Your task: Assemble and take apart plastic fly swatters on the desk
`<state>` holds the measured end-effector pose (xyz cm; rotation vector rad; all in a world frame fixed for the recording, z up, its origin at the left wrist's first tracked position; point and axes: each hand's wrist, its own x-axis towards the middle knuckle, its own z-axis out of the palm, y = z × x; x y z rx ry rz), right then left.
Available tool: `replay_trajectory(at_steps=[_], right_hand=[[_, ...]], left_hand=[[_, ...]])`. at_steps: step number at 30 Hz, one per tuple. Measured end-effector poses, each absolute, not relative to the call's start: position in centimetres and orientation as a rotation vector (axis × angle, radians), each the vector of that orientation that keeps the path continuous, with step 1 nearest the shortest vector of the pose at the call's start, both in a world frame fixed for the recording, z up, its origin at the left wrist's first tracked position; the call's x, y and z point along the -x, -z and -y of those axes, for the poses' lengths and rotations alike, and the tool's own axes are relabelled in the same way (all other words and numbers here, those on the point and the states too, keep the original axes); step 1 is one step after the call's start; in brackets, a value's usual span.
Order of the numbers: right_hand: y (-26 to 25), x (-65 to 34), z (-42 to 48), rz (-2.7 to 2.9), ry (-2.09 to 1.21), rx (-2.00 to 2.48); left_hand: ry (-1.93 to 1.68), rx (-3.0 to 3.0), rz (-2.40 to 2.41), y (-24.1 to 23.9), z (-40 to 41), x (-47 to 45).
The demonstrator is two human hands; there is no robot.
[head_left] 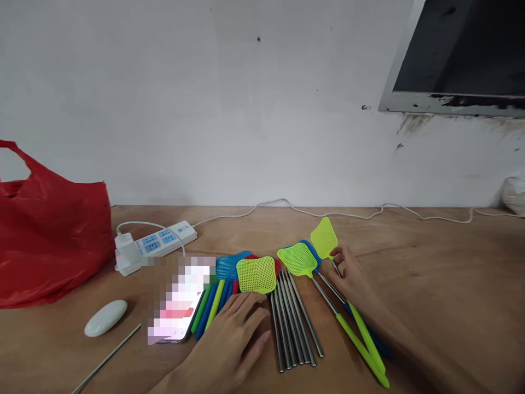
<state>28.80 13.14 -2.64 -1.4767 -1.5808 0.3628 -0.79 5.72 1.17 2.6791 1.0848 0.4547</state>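
Observation:
My right hand point(349, 276) is closed around the metal shaft of a yellow-green fly swatter point(324, 238), just below its mesh head. Under that wrist lie another yellow-green fly swatter point(298, 259) and a blue fly swatter point(314, 253), their handles toward me. My left hand point(238, 334) rests with fingers apart over colored handles point(211, 309) in green, blue, yellow-green and red. Its fingertips reach the lower edge of a loose yellow-green swatter head point(257, 274), beside blue mesh heads point(229, 265). Several bare metal rods point(293, 323) lie fanned between my hands.
A lit phone point(182, 306) lies left of the handles, its screen blurred. Farther left are a white oval object point(105, 318), a power strip point(164, 241) with a plugged-in charger, and a red plastic bag point(53, 235). A white cable point(311, 212) runs along the wall.

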Motion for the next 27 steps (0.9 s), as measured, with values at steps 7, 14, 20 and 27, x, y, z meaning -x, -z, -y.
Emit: replay_trajectory(at_steps=[7,14,20,27], right_hand=[[0.4,-27.3,-12.2,1.165,-1.036,1.225],[-0.3,-26.0,-11.0,0.781,-1.361,1.067],[-0.5,-24.9,-9.7,0.694,-1.554,0.883],[0.8,-23.3,-8.1,0.848,-1.665,0.77]], left_hand=[[-0.511,-2.641,-1.063,-0.9,-5.6,1.0],[-0.597,-2.58,-0.958,-1.1,-5.6,0.9],[-0.677,-2.335,-0.957,-1.5,-5.3,0.8],[-0.564,-2.095,-1.141,-0.1,-5.1,0.8]])
